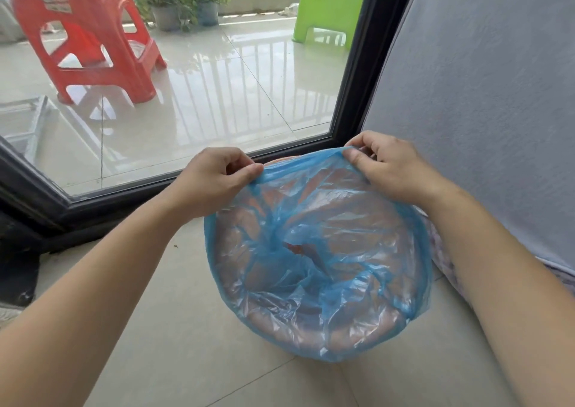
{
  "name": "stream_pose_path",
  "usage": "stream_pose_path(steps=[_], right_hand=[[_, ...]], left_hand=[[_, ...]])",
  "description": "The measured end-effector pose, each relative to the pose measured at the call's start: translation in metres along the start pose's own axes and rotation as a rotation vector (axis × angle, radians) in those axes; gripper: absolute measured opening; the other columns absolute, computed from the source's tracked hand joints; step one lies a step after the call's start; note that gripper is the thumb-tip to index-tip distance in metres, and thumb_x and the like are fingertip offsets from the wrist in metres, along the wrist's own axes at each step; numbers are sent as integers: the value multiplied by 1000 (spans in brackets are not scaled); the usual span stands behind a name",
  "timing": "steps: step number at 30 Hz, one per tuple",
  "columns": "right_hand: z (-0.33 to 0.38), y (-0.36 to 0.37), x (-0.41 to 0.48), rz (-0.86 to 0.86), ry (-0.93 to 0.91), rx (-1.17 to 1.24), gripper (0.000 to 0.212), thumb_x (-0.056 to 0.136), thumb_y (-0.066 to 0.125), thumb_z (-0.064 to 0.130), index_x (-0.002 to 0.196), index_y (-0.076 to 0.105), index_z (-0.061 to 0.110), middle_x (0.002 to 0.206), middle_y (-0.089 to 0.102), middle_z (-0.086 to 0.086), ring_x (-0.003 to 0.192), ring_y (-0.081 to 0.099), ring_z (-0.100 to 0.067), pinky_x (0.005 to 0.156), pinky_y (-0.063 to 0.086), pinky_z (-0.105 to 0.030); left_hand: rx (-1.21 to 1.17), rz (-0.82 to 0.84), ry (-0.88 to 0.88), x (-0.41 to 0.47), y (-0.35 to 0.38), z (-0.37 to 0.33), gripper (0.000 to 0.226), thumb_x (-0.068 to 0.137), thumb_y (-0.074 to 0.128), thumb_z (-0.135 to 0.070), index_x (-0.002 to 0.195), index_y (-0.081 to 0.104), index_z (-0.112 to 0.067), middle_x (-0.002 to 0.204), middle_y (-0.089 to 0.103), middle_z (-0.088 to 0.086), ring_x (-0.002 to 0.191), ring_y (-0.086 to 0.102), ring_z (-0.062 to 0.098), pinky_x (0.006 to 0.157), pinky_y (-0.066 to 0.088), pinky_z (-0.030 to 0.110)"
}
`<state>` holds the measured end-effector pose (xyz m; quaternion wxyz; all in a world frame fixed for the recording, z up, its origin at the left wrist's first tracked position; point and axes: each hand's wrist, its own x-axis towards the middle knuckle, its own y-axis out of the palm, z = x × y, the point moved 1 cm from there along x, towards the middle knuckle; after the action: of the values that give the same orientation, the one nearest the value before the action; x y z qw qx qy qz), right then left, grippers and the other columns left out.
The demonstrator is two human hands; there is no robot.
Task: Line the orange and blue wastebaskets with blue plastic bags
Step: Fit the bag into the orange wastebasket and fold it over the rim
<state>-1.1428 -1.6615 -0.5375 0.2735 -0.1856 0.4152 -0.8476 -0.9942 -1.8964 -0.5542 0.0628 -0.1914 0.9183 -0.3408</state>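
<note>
A thin blue plastic bag [317, 251] is spread over the round mouth of the orange wastebasket [281, 160], which shows as an orange tint through the film and as a sliver of rim at the far side. The bag's edge wraps the near rim. My left hand [214, 179] pinches the bag's far edge at the upper left. Its upper right edge is pinched by my right hand [389, 164]. No blue wastebasket is in view.
The basket stands on a beige tiled floor [186, 344] beside a black-framed glass door [351, 74]. A grey curtain [482, 95] hangs at the right. Beyond the glass are a red plastic stool [90, 36], a green stool [329, 5] and potted plants [183, 2].
</note>
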Motion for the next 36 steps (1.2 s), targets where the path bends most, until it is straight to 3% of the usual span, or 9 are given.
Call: stream_pose_path(steps=[3, 11, 16, 19, 23, 29, 32, 34, 36], right_hand=[[-5, 5, 16, 67, 19, 4, 14, 95, 60, 39, 99, 64, 26, 78, 62, 5, 65, 53, -4, 58, 40, -17], [-31, 18, 46, 66, 88, -17, 34, 90, 60, 55, 82, 70, 23, 65, 58, 8, 63, 51, -9, 65, 43, -28], [-29, 18, 50, 71, 74, 113, 31, 88, 66, 49, 80, 71, 20, 80, 63, 6, 73, 56, -8, 72, 45, -24], [-23, 22, 47, 64, 33, 123, 29, 92, 63, 45, 81, 69, 19, 64, 58, 18, 60, 50, 4, 60, 38, -8], [-24, 26, 49, 50, 115, 175, 41, 94, 58, 45, 75, 65, 10, 62, 57, 8, 59, 50, -6, 63, 42, -24], [-31, 32, 50, -85, 154, -48, 46, 94, 55, 39, 53, 51, 19, 54, 49, 7, 57, 46, -6, 62, 34, -29], [-31, 31, 46, -54, 234, -31, 44, 96, 51, 41, 59, 51, 18, 60, 51, 6, 60, 46, -8, 62, 35, -30], [-29, 30, 43, -41, 271, 13, 43, 97, 51, 39, 60, 48, 17, 61, 49, 5, 61, 45, -11, 59, 37, -31], [-28, 29, 38, -52, 289, 42, 42, 96, 51, 38, 61, 51, 15, 62, 50, 3, 62, 45, -14, 59, 38, -28]], left_hand=[[-237, -24, -102, 12, 5, 8, 19, 89, 69, -33, 86, 70, -14, 73, 59, 8, 63, 50, 15, 59, 44, 28], [-750, 72, -424, 32, 20, 20, 29, 89, 69, -28, 104, 67, -4, 84, 70, 12, 58, 67, 16, 53, 58, 26], [-956, 243, -511, 41, 31, 41, 34, 89, 66, -29, 113, 68, -4, 101, 70, 14, 84, 67, 27, 76, 58, 37], [-865, 238, -456, 37, 44, 46, 20, 90, 64, -11, 106, 68, 1, 100, 69, 18, 81, 66, 26, 72, 57, 34], [-873, 227, -383, 32, 59, 47, 37, 84, 62, 5, 120, 57, 11, 98, 63, 20, 78, 60, 26, 62, 56, 29], [-817, 219, -389, 37, 59, 41, 24, 85, 59, 11, 107, 63, 7, 77, 67, 11, 64, 61, 22, 54, 55, 27], [-683, 145, -394, 42, 55, 37, 19, 84, 67, 3, 103, 65, 7, 76, 65, 11, 63, 59, 21, 54, 53, 26], [-441, -18, -358, 47, 51, 36, 17, 86, 73, -19, 93, 69, -4, 74, 62, 7, 63, 57, 18, 57, 50, 27], [-332, -195, -320, 48, 43, 31, 32, 92, 62, -43, 87, 68, -12, 75, 62, 5, 65, 54, 15, 61, 45, 28]])
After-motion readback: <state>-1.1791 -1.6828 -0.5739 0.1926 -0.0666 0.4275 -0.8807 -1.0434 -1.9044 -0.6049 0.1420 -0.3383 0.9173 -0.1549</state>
